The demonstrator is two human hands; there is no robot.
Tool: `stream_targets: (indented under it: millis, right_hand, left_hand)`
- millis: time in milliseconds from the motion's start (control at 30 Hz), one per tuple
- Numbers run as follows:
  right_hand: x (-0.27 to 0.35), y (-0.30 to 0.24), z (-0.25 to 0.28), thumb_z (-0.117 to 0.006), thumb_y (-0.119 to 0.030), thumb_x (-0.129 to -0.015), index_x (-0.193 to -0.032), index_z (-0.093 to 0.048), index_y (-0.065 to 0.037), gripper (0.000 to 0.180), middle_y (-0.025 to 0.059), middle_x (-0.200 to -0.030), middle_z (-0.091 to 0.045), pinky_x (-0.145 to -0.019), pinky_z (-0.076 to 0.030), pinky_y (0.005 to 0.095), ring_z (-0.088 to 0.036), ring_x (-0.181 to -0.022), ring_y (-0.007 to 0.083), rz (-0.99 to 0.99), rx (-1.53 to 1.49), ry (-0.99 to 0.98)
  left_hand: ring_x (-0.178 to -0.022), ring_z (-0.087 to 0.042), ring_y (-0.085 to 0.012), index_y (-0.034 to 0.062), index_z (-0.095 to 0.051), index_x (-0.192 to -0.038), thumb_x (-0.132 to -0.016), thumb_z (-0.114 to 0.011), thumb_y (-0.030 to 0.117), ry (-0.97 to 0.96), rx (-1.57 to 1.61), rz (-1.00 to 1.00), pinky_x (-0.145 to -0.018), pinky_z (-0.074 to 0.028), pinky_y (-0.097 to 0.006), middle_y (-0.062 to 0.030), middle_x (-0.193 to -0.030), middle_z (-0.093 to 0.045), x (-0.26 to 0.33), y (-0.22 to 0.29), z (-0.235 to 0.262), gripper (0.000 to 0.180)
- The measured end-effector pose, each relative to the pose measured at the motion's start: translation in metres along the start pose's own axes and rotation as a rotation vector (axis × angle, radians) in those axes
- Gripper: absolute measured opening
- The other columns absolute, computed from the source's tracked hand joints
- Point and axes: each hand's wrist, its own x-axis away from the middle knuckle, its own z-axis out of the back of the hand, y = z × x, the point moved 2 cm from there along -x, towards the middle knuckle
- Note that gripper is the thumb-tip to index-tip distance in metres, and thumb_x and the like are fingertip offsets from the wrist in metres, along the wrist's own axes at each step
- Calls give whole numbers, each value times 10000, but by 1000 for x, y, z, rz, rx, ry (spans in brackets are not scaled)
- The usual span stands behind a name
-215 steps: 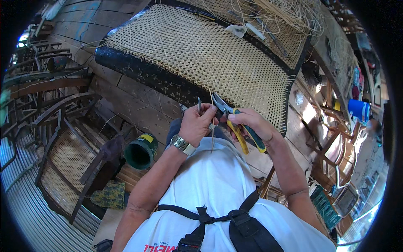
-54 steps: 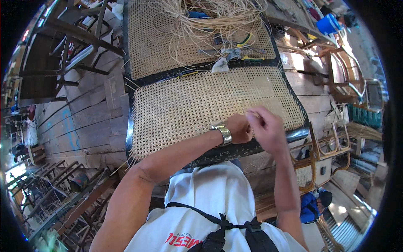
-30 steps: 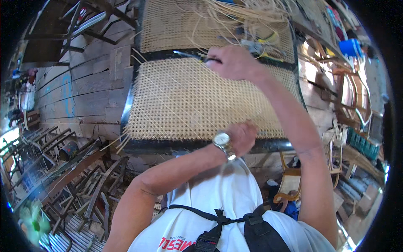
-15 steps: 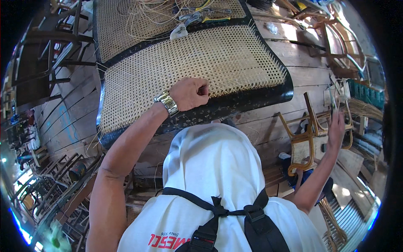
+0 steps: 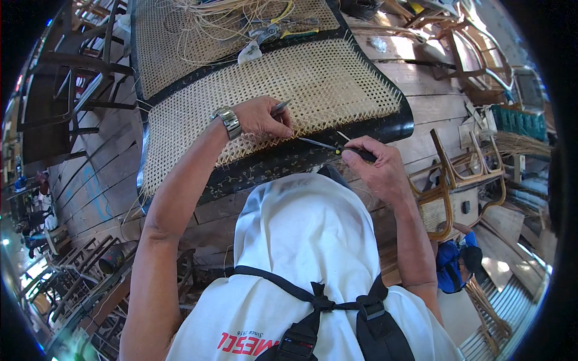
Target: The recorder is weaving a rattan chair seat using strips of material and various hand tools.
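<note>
The woven cane seat panel point(image 5: 271, 96) in a dark, patterned frame point(image 5: 313, 155) lies flat on the plank workbench point(image 5: 439, 114), directly ahead of the person. A second cane panel point(image 5: 180, 36) sits just beyond it, touching along the far edge, with loose cane strands point(image 5: 223, 21) piled on it. Small hand tools point(image 5: 274, 31) lie at the join between the two panels.

Wooden chair frames point(image 5: 457, 174) stand to the person's right, below the bench edge. More dark chair frames point(image 5: 66, 90) stand on the left.

The left hand point(image 5: 259, 117) rests on the near part of the weave, fingers curled closed around a slim metal tool point(image 5: 280, 108) whose end projects past the knuckles. A metal wristwatch point(image 5: 229, 122) is on that wrist.

The right hand point(image 5: 376, 168) is over the near frame rail, fingers closed round the dark handle of a thin pointed tool point(image 5: 325, 145). Its metal shaft points left toward the left hand, the tip lying just beside the edge of the weave. Whether the tip touches the cane cannot be determined.
</note>
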Motion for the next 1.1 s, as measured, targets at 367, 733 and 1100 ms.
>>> stream_targets:
  millis: [367, 733, 1100]
  right_hand:
    - [-17, -30, -5, -708, -155, -916, -1014, -709, 2, 185, 7, -883, -692, -775, -487, 236, -597, -851, 68, -35, 211, -28]
    - [-73, -121, -46, -710, -222, -814, -907, -642, -46, 210, 153, -764, -646, -729, -515, 460, -663, -781, 348, 453, 1121, -339]
    - [-76, -135, 1, -710, -241, -824, -874, -706, -14, 232, 165, -757, -687, -684, -520, 407, -668, -679, 294, 204, 819, -304]
  left_hand:
    - [-737, -625, -113, 71, -707, -908, -742, -832, 262, 29, -113, 74, -656, -498, -280, -12, -838, -702, -4, 7, -9, 281]
    - [-642, -605, -99, 68, -715, -854, -747, -848, 277, -100, -10, -16, -584, -482, -302, -8, -725, -689, -15, -6, -1, 270]
    - [-637, -637, -100, 64, -741, -853, -764, -815, 262, -116, 21, -86, -600, -497, -281, -15, -719, -709, -15, -14, 3, 230]
